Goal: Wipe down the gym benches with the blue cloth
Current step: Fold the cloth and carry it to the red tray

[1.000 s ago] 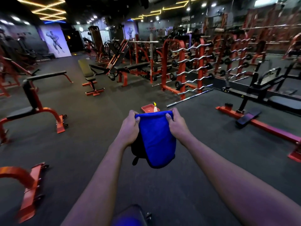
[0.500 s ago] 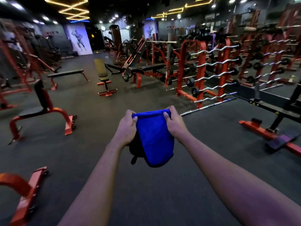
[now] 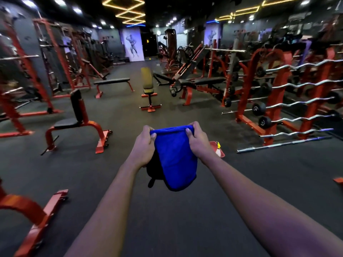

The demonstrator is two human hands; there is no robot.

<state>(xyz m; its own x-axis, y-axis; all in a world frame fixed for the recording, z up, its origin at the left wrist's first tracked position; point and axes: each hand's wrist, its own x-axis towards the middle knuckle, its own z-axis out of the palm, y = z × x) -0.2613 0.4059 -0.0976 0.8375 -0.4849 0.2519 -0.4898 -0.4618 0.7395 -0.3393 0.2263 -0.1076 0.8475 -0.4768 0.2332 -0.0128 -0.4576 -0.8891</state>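
I hold the blue cloth (image 3: 176, 156) up in front of me by its top edge, and it hangs folded over the dark floor. My left hand (image 3: 143, 147) pinches its left corner. My right hand (image 3: 199, 143) pinches the right corner. Something black hangs behind the cloth at its lower left. An upright seat bench (image 3: 78, 115) with black pads and an orange frame stands to the left. Farther back are a flat bench (image 3: 112, 81), an upright yellow-backed bench (image 3: 147, 84) and a long adjustable bench (image 3: 202, 81).
A red tray (image 3: 216, 145) with a spray bottle (image 3: 220, 151) lies on the floor just right of my hands. An orange rack of curl bars (image 3: 278, 101) fills the right side. Orange frame feet (image 3: 42, 216) sit at lower left. Squat racks (image 3: 37, 71) line the left wall.
My view has swung to the left, so the benches now sit nearer the centre and the red tray shows again beside my right hand. My hands keep the same grip on the cloth.
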